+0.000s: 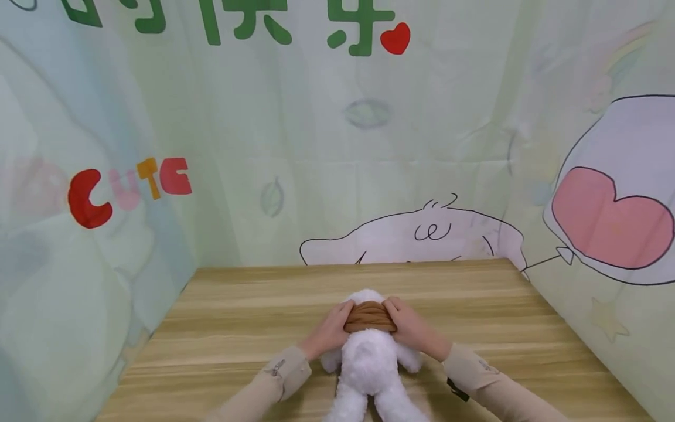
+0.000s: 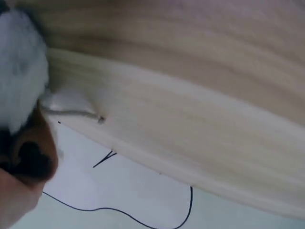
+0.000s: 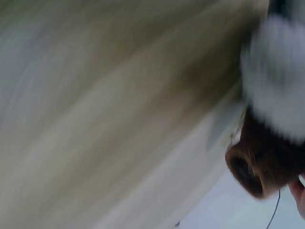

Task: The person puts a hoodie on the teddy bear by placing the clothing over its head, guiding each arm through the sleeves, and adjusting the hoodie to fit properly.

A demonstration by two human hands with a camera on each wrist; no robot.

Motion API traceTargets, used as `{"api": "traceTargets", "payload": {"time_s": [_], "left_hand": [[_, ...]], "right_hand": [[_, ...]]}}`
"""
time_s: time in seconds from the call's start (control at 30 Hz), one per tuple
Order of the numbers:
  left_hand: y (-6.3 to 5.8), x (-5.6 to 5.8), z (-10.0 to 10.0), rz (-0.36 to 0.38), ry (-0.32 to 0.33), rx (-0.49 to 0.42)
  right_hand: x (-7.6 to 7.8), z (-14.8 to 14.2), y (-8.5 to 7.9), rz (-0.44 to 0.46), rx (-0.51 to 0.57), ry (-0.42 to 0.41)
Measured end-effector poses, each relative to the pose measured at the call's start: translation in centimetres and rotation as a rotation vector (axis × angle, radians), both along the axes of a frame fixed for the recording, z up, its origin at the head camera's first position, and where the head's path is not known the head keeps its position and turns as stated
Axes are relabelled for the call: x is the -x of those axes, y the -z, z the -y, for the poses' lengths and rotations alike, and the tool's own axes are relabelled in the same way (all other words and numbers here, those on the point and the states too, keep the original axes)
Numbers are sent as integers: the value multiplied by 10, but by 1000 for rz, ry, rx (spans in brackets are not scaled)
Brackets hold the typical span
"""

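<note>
A white plush toy point(image 1: 369, 360) lies on the wooden table, its legs toward the person. A brown cloth garment point(image 1: 370, 316) wraps across the toy's head, with white fur showing above and below it. The left hand point(image 1: 329, 331) grips the garment's left edge, and the right hand point(image 1: 418, 331) grips its right edge. In the left wrist view, the brown garment point(image 2: 40, 152) has a dark opening beside the white fur point(image 2: 21, 67). A tube-like open end of the garment point(image 3: 269, 164) shows in the right wrist view, where most of the right hand is out of frame.
The wooden table point(image 1: 237, 328) ends at a printed curtain point(image 1: 327, 152) along its back and sides. Beige sleeves point(image 1: 485, 375) cover both forearms. A dark strap point(image 1: 457, 390) shows under the right sleeve.
</note>
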State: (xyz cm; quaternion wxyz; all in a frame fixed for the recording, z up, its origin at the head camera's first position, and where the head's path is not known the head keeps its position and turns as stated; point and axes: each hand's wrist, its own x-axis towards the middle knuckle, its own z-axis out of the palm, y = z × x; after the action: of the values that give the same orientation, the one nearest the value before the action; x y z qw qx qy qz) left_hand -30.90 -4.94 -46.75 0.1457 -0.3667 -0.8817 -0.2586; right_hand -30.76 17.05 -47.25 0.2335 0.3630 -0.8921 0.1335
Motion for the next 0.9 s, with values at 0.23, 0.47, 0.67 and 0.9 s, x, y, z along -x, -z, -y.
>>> {"api": "traceTargets", "payload": {"time_s": [0.23,0.47,0.67,0.9], "left_hand": [[4,-8,-18,-187,-283,-19],[0,-22,-15,-101,-656,72],[-4,-23,-9,256,-473,-416],[108,66,-1,87,-476,-757]], "right_hand": [[-5,7,11,-79,89,226],[-12,-7,4,-492,15,114],[-28,-6,6,77,313,208],[-28,-21,3,888,725,-108]]}}
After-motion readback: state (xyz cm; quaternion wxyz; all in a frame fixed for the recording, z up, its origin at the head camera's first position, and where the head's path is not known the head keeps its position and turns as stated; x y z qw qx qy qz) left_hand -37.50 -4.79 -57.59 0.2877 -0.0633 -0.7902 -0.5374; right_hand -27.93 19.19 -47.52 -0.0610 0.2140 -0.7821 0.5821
